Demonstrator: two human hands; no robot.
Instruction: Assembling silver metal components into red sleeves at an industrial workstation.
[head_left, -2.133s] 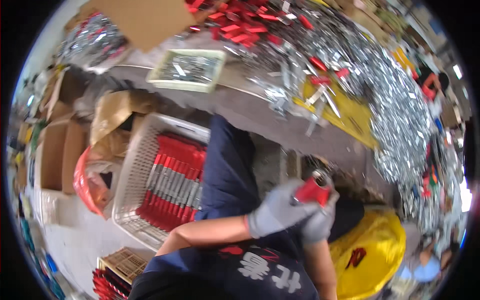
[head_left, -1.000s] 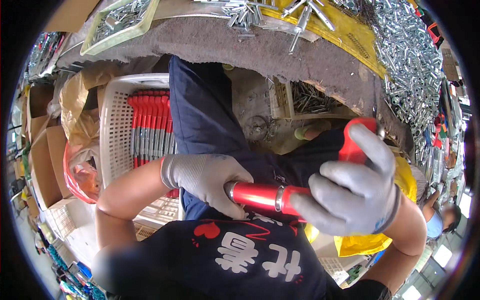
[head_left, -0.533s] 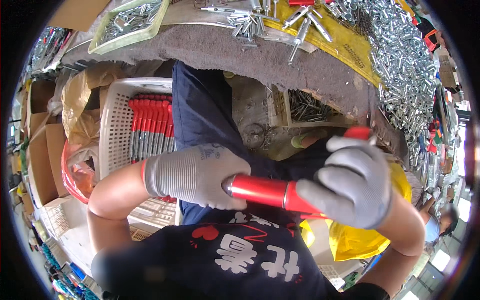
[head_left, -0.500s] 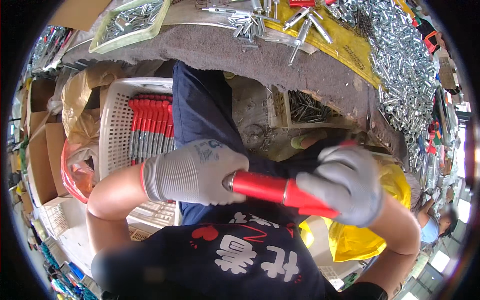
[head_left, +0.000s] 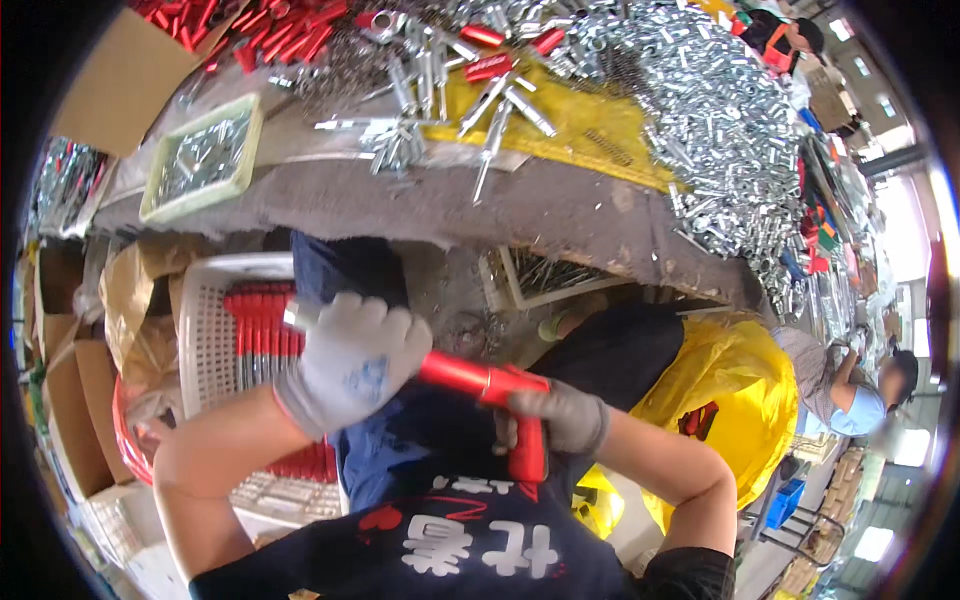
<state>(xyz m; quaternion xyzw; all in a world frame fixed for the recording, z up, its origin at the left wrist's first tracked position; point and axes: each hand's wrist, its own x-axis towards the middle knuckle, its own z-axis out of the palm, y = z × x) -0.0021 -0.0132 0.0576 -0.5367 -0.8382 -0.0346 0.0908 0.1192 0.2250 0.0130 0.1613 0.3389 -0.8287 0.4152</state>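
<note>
A red pistol-shaped tool (head_left: 455,372) with a downward handle is held slantwise above my lap. My left hand (head_left: 362,352), in a pale grey glove, is closed round its front end, and a silvery tip (head_left: 300,315) sticks out beyond the fist. At the rear, by the handle, my gloved right hand (head_left: 565,418) grips the tool with fingers curled. To the left of my leg a white slotted basket (head_left: 195,325) holds several red-and-metal tools (head_left: 268,318) lined up.
A cloth-covered bench (head_left: 400,208) spans the front, bearing a tray of metal parts (head_left: 205,160), a large heap of silvery parts (head_left: 710,130) and red tubes (head_left: 280,25). A yellow bag (head_left: 745,370) lies to the right. Another person (head_left: 855,395) sits far right.
The view has shifted, showing more of the bench. My left hand has turned upward round the tool's front, a silvery tip now showing. My right hand has moved in nearer the left, now by the handle.
</note>
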